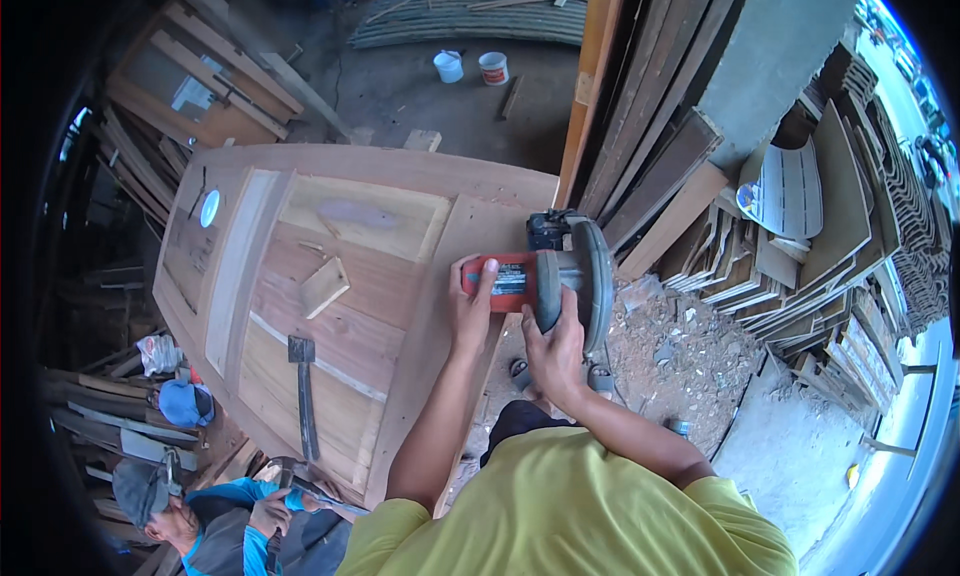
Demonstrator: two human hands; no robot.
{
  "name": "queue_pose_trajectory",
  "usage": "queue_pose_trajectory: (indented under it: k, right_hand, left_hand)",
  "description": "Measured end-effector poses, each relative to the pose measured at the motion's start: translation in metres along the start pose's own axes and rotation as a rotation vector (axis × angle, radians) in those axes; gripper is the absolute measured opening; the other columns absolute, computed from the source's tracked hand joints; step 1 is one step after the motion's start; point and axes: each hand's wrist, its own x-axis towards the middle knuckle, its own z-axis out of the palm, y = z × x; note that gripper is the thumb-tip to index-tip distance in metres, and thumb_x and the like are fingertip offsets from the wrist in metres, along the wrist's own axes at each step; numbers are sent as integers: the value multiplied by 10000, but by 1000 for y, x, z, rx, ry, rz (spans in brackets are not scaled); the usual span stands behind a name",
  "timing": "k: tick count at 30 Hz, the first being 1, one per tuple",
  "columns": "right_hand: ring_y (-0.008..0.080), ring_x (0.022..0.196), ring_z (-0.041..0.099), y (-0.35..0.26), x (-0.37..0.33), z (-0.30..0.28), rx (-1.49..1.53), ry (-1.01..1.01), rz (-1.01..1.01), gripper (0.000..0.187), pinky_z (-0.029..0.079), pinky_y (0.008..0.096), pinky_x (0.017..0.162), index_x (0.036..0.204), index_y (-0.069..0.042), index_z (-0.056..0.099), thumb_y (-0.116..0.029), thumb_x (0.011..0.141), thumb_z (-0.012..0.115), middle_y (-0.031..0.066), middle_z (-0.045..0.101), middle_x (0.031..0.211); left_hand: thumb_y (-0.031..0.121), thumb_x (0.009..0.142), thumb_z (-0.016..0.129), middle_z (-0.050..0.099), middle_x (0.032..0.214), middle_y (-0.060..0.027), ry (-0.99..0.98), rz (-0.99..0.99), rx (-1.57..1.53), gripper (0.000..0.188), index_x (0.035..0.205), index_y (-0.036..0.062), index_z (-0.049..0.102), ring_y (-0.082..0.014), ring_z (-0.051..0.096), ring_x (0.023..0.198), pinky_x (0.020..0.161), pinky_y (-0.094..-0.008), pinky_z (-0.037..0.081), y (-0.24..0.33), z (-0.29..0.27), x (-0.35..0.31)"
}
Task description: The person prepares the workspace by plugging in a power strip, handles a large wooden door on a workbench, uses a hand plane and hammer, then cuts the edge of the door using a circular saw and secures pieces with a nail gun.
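Both hands grip a red circular saw (545, 276) at the wooden door's (330, 306) right edge — left hand (470, 301) fingers wrapped on its handle, right hand (555, 351) curled against the guard.

Red and grey circular saw (555, 276), brown wooden door (340, 306), yellow shirt (570, 516).

The circular saw (555, 274) has a red motor housing with a dark label, a black rear part and a grey metal blade guard curving round its right side. It lies level at the right edge of the wooden door (340, 306), its red body over the stile and its guard past the edge. The door is a panelled slab of raw, unpainted wood, lying flat
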Motion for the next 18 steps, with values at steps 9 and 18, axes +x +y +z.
queue_pose_trajectory:
  k: [9, 18]
  right_hand:
    - [583, 1036, 648, 9, -3, 145, 157, 37, -37, 694, 538, 551, 854, 1514, 21, 311, -93, 966, 721, 357, 660, 1132]
    - [551, 921, 679, 29, 26, 191, 117, 137, 102, 647, 547, 570, 760, 1461, -15, 372, -164, 951, 741, 335, 689, 1024]
  left_hand:
    - [323, 1073, 658, 683, 1150, -60, -91, -50, -45, 346, 1274, 41, 649, -147, 669, 1011, 892, -307, 551, -30, -96, 99]
    - [337, 1081, 643, 685, 1144, -90, -174, -72, -54, 373, 1297, 33, 615, -167, 673, 1026, 899, -326, 563, -63, -97, 148]
